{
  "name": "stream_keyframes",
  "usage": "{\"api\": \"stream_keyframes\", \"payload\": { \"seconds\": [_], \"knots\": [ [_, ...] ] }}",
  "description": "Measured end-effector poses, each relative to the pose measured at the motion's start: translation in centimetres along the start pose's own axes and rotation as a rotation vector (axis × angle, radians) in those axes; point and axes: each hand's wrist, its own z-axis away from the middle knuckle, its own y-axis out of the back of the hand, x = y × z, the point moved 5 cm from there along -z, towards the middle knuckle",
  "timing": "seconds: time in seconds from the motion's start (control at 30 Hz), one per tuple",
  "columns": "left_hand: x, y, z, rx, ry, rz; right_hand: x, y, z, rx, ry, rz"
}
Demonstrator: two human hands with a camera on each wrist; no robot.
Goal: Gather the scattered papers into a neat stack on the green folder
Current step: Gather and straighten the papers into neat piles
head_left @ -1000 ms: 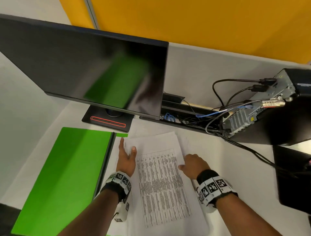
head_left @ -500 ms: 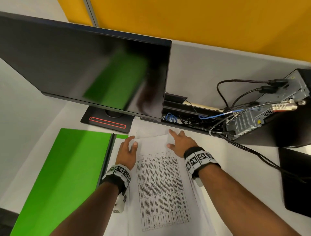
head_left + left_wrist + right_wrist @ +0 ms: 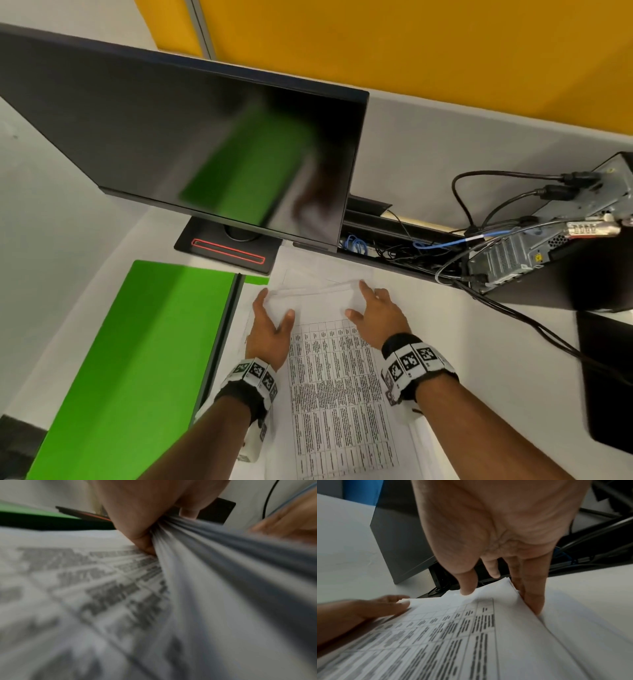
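Hands first: my left hand (image 3: 269,330) and right hand (image 3: 375,317) each pinch a far corner of the white printed paper sheets (image 3: 337,394), lower centre of frame, just right of the flat green folder (image 3: 137,359).

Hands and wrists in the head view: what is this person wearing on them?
Both hands are bare, no gloves or sleeves. The left hand and right hand each have a black wrist strap with a white band of square black-and-white patterned tags. A small white unit hangs under the left wrist.
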Motion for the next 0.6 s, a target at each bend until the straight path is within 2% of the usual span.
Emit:
{"api": "stream_keyframes", "payload": {
  "seconds": [0.13,0.4,0.6],
  "knots": [
    [-1.3,-0.1,1.2,0.017,0.113,0.252,2.0,-0.6,2.1,0.037,-0.140,-0.104],
    [-1.4,-0.4,2.4,-0.085,0.075,0.264,2.7,-2.3,5.0,0.007,-0.240,-0.005],
    [-1.8,-0.3,3.4,-0.120,0.185,0.377,4.1,-2.8,5.0,-0.020,-0.140,-0.078]
  ]
}}
